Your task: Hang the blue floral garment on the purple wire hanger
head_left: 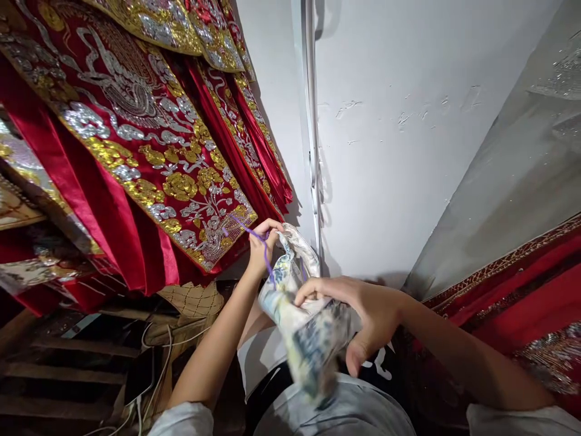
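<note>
At nine to ten o'clock hang red embroidered cloths point(136, 151) thick with gold and silver thread, and below them, toward eight o'clock, lie dark wooden boards point(59, 375) with white cables point(154, 363) trailing across. Just past centre-left the left hand point(262, 245) is raised, its fingertips closed in a tight pinch on a thin purple cord point(254, 234) that runs down into the mouth of a small printed pouch point(295, 315). The pouch sits at about six o'clock, held over the person's lap, its lower part blurred. The right hand point(358, 315) wraps it from the right, fingers curled over the top and thumb beneath, a firm but not crushing hold. To work the cord well, it seems best to pull in line with the pouch mouth in a steady draw while the right hand braces the fabric close to the opening, so the satin gathers evenly and does not snag. There is no table under the work. Behind it stands a scuffed white wall point(385, 151) with a pale upright rail point(311, 121) at twelve o'clock, a silvery sheet point(521, 169) at two, and more red trimmed cloth point(535, 303) at four.
</note>
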Demonstrator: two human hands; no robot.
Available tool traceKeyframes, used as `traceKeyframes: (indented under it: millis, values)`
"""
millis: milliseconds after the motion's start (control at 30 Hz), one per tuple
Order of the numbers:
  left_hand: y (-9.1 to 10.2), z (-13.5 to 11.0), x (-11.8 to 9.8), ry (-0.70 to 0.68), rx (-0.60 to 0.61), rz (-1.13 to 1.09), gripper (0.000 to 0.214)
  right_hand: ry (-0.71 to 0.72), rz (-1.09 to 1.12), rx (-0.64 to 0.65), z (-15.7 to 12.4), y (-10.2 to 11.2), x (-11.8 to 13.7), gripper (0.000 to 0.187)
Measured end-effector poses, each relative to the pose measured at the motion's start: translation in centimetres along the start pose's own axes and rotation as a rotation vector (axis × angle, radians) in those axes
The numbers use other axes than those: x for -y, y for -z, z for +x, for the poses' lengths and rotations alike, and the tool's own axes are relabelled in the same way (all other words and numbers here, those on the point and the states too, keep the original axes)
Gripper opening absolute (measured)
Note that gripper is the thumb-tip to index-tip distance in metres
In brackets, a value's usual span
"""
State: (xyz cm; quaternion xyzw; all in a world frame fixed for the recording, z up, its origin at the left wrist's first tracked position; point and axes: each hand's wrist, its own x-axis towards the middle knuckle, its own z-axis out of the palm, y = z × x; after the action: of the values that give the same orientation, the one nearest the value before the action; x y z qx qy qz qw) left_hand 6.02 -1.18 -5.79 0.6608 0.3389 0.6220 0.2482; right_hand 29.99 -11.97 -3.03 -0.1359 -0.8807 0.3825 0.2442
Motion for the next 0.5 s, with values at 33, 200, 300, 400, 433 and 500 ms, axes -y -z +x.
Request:
traceKeyframes:
  millis: [33, 200, 300, 400, 433, 500]
  values:
    - [-0.2, -0.1, -0.5, -0.007, -0.027, -0.039, 0.008, 0.028, -0.045, -0.024, 0.1, 0.4, -0.5, 0.075]
    - [-1.1, 0.3, -3.8, 0.055, 0.030, -0.461, 0.009, -0.141, -0.634, -0.431, 0.5, 2.6, -6.2, 0.093]
    - [-2.1, -0.2, -6.0, 0.183, 0.174, -0.664, 0.019, -0.076, -0.861, -0.540, 1.2, 2.3, -9.1, 0.105]
    - [-2.3, -0.7, -7.4, 0.214, 0.357, -0.657, 0.035, 0.038, -0.964, -0.647, 1.6, 1.8, -9.7, 0.081]
    - [-2.0, -0.8, -7.4, 0.204, 0.417, -0.615, 0.044, 0.039, -0.982, -0.695, 1.4, 1.8, -9.5, 0.068]
    - [-0.7, -0.9, -6.8, 0.190, 0.482, -0.492, 0.059, -0.029, -1.003, -0.797, 0.3, 2.4, -8.9, 0.047]
